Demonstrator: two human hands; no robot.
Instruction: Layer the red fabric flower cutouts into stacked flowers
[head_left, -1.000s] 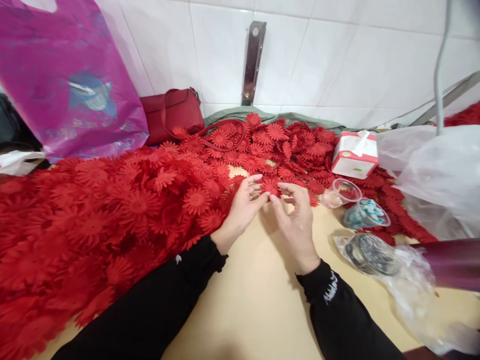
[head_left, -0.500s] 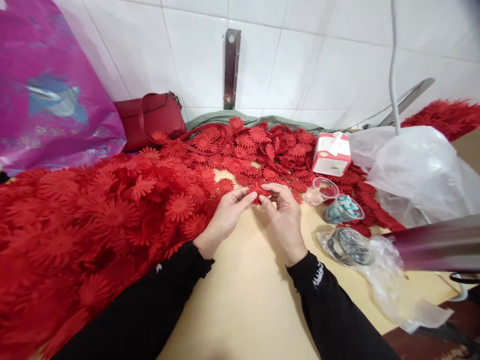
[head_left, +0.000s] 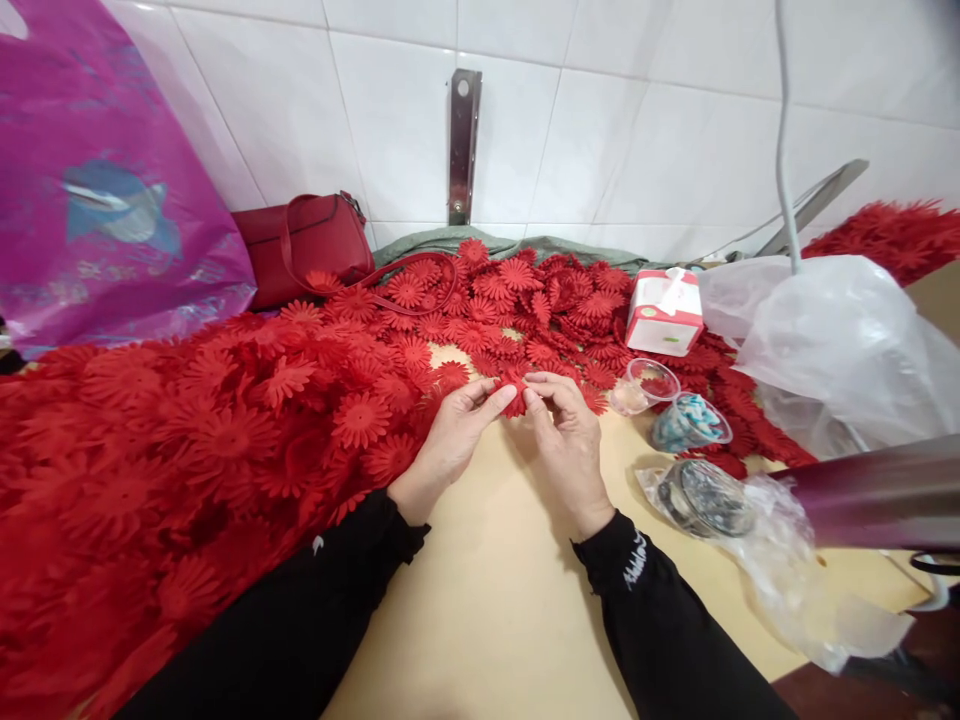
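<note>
Between my two hands, above the middle of the table, is a red fabric flower [head_left: 513, 396] with narrow petals. My left hand [head_left: 465, 425] pinches its left side between thumb and fingers. On its right side, my right hand [head_left: 566, 435] pinches it the same way, thumb near the flower's middle. The fingertips cover part of the petals, and I cannot tell whether it has more than one layer. A big heap of red fabric flowers [head_left: 225, 440] lies left of my hands, and more spread behind them.
At the right stand a tissue box [head_left: 664, 318], a clear plastic cup [head_left: 651, 382], a cup of blue-and-white pieces [head_left: 686, 422], a dark roll in plastic [head_left: 705, 497] and a purple-silver cylinder [head_left: 885, 495]. A red handbag [head_left: 307, 240] and a purple bag [head_left: 112, 180] stand back left.
Both hands keep hold of the flower in nearly the same place. The right thumb has shifted slightly over it, and the whole view has moved a little.
</note>
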